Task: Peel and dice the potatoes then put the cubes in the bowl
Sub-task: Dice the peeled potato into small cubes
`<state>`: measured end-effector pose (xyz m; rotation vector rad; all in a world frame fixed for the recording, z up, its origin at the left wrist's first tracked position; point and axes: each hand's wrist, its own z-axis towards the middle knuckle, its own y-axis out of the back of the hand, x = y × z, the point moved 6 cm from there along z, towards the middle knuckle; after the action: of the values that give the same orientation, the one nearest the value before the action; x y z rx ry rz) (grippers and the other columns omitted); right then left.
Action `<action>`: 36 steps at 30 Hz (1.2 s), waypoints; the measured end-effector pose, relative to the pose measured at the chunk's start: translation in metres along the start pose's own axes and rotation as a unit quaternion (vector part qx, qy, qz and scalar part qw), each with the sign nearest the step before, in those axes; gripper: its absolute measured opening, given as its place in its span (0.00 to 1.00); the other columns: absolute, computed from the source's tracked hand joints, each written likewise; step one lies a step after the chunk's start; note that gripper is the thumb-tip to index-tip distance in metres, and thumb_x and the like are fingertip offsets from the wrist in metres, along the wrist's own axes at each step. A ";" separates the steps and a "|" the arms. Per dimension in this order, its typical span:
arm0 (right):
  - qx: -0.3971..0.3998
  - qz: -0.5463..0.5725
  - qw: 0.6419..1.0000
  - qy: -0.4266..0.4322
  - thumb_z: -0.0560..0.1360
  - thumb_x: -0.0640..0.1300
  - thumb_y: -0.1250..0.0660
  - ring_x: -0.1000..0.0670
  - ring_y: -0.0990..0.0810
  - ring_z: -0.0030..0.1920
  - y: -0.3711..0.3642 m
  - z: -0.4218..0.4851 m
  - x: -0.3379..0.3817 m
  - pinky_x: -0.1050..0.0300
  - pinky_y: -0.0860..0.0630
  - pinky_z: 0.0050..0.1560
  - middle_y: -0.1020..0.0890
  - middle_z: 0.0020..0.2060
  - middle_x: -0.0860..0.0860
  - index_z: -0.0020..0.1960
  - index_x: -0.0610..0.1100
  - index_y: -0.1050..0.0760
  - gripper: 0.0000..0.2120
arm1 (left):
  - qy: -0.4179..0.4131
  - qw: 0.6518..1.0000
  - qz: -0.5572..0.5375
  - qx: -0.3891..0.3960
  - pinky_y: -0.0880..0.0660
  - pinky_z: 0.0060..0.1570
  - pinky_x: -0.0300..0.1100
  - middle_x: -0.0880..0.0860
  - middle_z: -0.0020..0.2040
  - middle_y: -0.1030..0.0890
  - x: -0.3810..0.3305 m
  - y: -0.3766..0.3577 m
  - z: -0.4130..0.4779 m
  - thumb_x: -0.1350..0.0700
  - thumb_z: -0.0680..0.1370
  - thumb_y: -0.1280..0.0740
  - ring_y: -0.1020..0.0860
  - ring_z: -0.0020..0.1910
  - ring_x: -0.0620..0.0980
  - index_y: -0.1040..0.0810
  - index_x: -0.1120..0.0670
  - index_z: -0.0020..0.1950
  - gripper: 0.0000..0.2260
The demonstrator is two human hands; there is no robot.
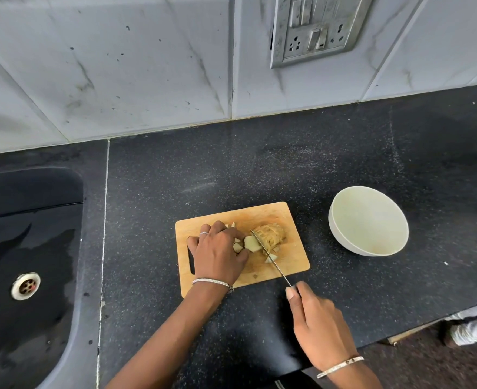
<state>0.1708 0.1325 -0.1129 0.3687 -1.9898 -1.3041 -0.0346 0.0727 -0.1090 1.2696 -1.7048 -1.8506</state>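
- Wooden cutting board [293, 256] is seen lying on the dark speckled countertop [259, 164], and the potato is found on it in two parts. A scored chunk [269, 234] sits just right of the blade, and diced pieces [251, 243] lie left of it.
- Dicing is judged to be the step in hand, with the peel apparently off already.
- The knife [274, 262] is gripped by the right hand [316, 324]. Its handle is hidden inside the closed fingers, and the forefinger is laid forward towards the blade.
- The blade is held on a diagonal, from the board's near edge up to the chunk's cut face, which it touches.
- The left hand [220, 254] is set knuckles-up, with its fingers curled down over the diced pieces, which are held together. Its fingertips cannot be seen.
- For a clean cut, the scored chunk should be steadied, since it is held by neither hand and may topple or break apart.
- The left fingertips are best kept tucked back from the edge, and the blade brought straight down.
- The white bowl [344, 242] stands right of the board, apart from it. No cubes are seen inside, so the transfer is judged not yet done.
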 end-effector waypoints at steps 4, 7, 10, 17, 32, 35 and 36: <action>-0.010 -0.013 1.000 0.006 0.79 0.61 0.61 0.47 0.22 0.35 0.004 -0.002 0.003 0.50 0.26 0.37 0.24 0.32 0.52 0.48 0.54 0.39 0.16 | 0.017 1.000 -0.006 -0.006 0.44 0.47 0.46 0.43 0.53 0.23 0.001 0.001 0.001 0.48 0.73 0.32 0.30 0.56 0.49 0.18 0.42 0.50 0.07; -0.014 -0.036 0.999 -0.002 0.81 0.59 0.57 0.46 0.19 0.39 0.007 -0.002 0.003 0.50 0.25 0.37 0.21 0.36 0.51 0.51 0.53 0.36 0.15 | 0.027 1.000 -0.007 -0.014 0.44 0.46 0.46 0.43 0.48 0.23 0.003 0.000 0.001 0.49 0.74 0.32 0.29 0.53 0.49 0.17 0.42 0.47 0.06; -0.003 -0.032 0.999 -0.005 0.81 0.58 0.57 0.46 0.19 0.39 0.005 -0.001 0.003 0.51 0.26 0.36 0.21 0.37 0.51 0.51 0.53 0.36 0.14 | 0.032 0.999 -0.014 -0.016 0.43 0.46 0.46 0.44 0.46 0.21 0.005 -0.001 0.002 0.49 0.74 0.31 0.29 0.53 0.49 0.16 0.42 0.46 0.05; 0.019 0.037 0.999 0.007 0.78 0.63 0.61 0.48 0.22 0.36 -0.007 0.003 0.005 0.48 0.26 0.39 0.22 0.34 0.53 0.45 0.52 0.37 0.21 | 0.036 0.999 -0.025 -0.005 0.40 0.48 0.47 0.43 0.46 0.22 0.006 -0.002 0.004 0.48 0.74 0.30 0.29 0.53 0.49 0.17 0.42 0.46 0.04; 0.010 0.035 0.999 -0.005 0.82 0.58 0.56 0.46 0.22 0.36 -0.004 -0.001 0.016 0.52 0.33 0.35 0.27 0.32 0.55 0.47 0.53 0.38 0.14 | -0.022 1.000 0.009 -0.011 0.37 0.51 0.49 0.42 0.51 0.24 -0.003 -0.006 -0.001 0.39 0.70 0.30 0.29 0.54 0.48 0.22 0.39 0.57 0.16; 0.016 0.020 1.000 -0.017 0.82 0.58 0.58 0.46 0.24 0.35 -0.003 -0.002 0.020 0.53 0.33 0.34 0.27 0.33 0.54 0.48 0.53 0.39 0.14 | -0.025 1.000 0.007 -0.017 0.38 0.50 0.48 0.41 0.50 0.24 -0.003 -0.006 -0.001 0.40 0.71 0.30 0.29 0.53 0.48 0.22 0.39 0.56 0.15; 0.017 0.014 1.000 -0.020 0.82 0.58 0.58 0.45 0.23 0.35 -0.003 -0.002 0.021 0.52 0.33 0.34 0.26 0.34 0.54 0.49 0.52 0.39 0.14 | -0.025 1.000 0.005 -0.017 0.38 0.49 0.48 0.41 0.49 0.24 -0.004 -0.006 -0.001 0.40 0.71 0.30 0.29 0.53 0.47 0.21 0.39 0.56 0.14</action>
<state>0.1571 0.1170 -0.1067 0.3325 -2.0456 -1.2700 -0.0303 0.0764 -0.1130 1.2096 -1.6941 -1.9135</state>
